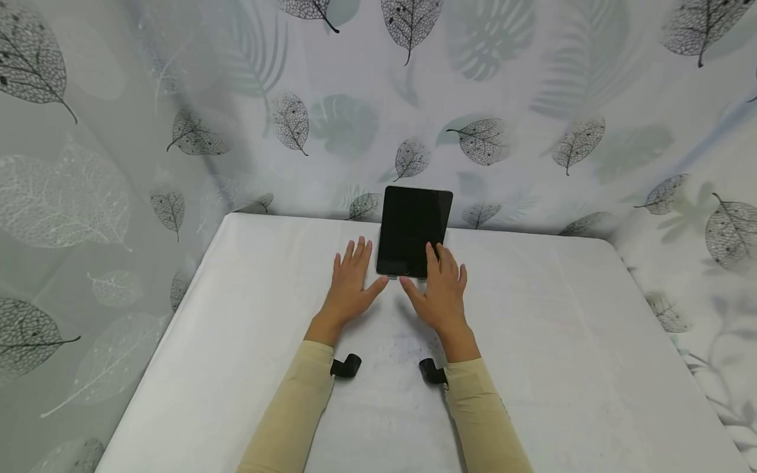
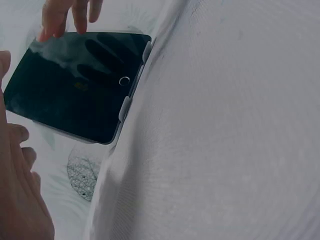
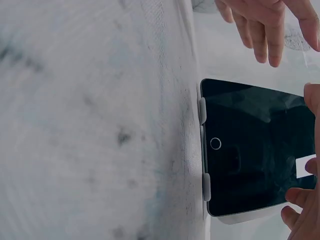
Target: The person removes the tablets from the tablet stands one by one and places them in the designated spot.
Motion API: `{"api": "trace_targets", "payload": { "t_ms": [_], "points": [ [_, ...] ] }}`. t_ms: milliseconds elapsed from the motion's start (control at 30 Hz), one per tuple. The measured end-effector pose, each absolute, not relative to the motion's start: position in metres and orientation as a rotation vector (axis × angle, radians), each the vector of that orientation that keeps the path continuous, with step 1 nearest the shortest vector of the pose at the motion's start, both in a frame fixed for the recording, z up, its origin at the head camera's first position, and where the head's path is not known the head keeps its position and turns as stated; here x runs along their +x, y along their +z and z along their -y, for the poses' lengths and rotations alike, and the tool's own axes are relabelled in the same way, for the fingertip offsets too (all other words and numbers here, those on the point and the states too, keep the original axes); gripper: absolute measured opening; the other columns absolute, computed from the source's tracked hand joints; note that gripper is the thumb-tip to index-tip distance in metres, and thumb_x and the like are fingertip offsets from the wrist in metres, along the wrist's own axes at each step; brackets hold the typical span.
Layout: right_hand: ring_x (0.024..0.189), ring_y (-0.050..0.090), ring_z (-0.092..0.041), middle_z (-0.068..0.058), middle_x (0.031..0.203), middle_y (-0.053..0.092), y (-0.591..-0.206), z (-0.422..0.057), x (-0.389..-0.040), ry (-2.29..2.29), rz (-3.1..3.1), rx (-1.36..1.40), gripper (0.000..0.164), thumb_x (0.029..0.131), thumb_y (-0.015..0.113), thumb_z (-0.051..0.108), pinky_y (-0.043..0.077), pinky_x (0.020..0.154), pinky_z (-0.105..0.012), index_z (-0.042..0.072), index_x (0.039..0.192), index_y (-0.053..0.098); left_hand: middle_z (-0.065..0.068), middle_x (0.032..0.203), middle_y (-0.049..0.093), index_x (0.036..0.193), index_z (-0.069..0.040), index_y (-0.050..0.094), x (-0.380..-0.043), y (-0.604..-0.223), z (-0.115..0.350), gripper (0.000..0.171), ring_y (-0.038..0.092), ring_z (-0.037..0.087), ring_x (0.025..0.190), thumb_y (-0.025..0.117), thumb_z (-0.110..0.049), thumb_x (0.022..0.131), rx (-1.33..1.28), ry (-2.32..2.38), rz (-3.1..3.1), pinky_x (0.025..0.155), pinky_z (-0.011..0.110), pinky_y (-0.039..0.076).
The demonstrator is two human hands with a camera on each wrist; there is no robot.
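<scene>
A black tablet (image 1: 412, 226) with a dark screen and a round home button leans upright near the far edge of the table. Two small grey lips of a stand (image 3: 207, 187) hold its lower edge, as the right wrist view shows. My left hand (image 1: 349, 286) is spread just left of the tablet, fingers straight and holding nothing. Over the tablet's lower right part in the head view reaches my right hand (image 1: 439, 292), its fingers loosely extended and nothing in its grasp. Both thumbs point at each other below the tablet's bottom edge. A small white patch shows on the screen in the right wrist view.
A white cloth covers the table (image 1: 562, 341). Behind and beside it hangs a leaf-patterned curtain (image 1: 355, 79). Black wrist mounts (image 1: 346, 366) stick out from both beige sleeves (image 1: 296, 407).
</scene>
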State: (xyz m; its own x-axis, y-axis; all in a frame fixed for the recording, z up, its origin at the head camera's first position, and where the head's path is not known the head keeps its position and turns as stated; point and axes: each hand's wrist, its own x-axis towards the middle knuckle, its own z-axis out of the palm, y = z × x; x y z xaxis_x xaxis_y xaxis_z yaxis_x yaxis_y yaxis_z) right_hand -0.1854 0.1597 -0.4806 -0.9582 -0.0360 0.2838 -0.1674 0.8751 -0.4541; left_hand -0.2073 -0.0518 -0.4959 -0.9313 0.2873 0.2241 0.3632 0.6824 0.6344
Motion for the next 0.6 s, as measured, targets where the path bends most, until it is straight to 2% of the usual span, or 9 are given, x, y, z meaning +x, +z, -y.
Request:
{"api": "trace_targets", "payload": {
  "t_ms": [200,333,600],
  "points": [
    [0.149,0.03,-0.04,-0.022,0.162,0.031,-0.484,-0.163,-0.188,0.848,2.679,0.114,0.089,0.095,0.062,0.053,0.017,0.123,-0.069,0.008,0.162,0.025,0.001,0.174,0.006,0.166,-0.015,0.01,-0.207,-0.5,0.051,0.086,0.001,0.028,0.162,0.046,-0.058,0.101,-0.619,-1.273,2.716,0.131,0.056,0.0],
    [0.146,0.034,-0.041,-0.023,0.159,0.036,-0.488,-0.167,-0.189,0.963,2.63,0.082,0.088,0.095,0.063,0.051,0.023,0.122,-0.066,0.006,0.161,0.027,-0.005,0.174,0.003,0.166,-0.02,0.007,-0.206,-0.505,0.05,0.084,0.0,0.027,0.162,0.049,-0.054,0.102,-0.621,-1.48,2.676,0.131,0.055,0.003],
    [0.142,0.038,-0.037,-0.021,0.157,0.036,-0.498,-0.176,-0.193,1.206,2.573,-0.035,0.084,0.097,0.062,0.048,0.033,0.12,-0.062,0.008,0.162,0.025,0.001,0.174,0.008,0.166,-0.024,0.01,-0.205,-0.505,0.047,0.08,0.004,0.027,0.162,0.055,-0.041,0.102,-0.516,-1.824,2.589,0.131,0.056,0.008]
  ]
}}
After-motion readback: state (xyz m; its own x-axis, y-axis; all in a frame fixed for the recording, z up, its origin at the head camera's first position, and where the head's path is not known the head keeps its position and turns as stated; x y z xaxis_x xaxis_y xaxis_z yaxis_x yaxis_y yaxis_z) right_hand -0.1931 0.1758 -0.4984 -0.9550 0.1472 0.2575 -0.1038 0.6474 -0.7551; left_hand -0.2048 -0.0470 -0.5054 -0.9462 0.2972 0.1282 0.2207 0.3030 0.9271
